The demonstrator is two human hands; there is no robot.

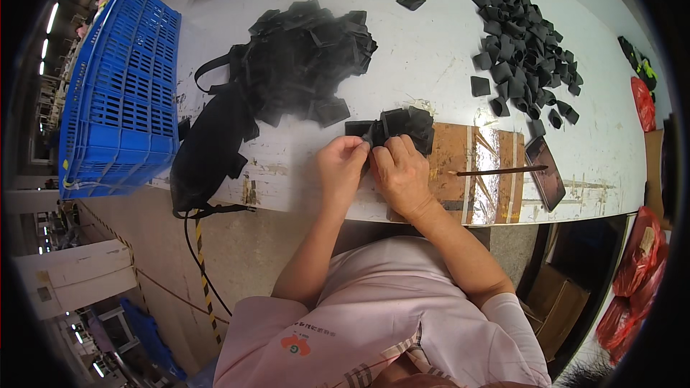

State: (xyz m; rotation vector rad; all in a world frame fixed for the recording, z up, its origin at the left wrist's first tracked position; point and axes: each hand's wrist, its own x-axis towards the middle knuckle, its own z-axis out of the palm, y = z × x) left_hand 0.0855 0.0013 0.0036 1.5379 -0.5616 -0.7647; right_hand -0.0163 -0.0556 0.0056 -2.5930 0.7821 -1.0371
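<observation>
One left hand [343, 169] and one right hand [402, 176], both curled nearly closed, pinch one black fabric bundle [411, 125] near the table's [431, 57] front edge. Rightward I count one phone [550, 188], one thin brown stick [496, 171].

A blue plastic crate [118, 162] at far left, black-and-yellow tape [208, 291] on the floor [169, 259], a phone [551, 188] lying at right on the white table [431, 50], a cardboard box [564, 310] below its edge, and red plastic bags [629, 273] farther right.
</observation>
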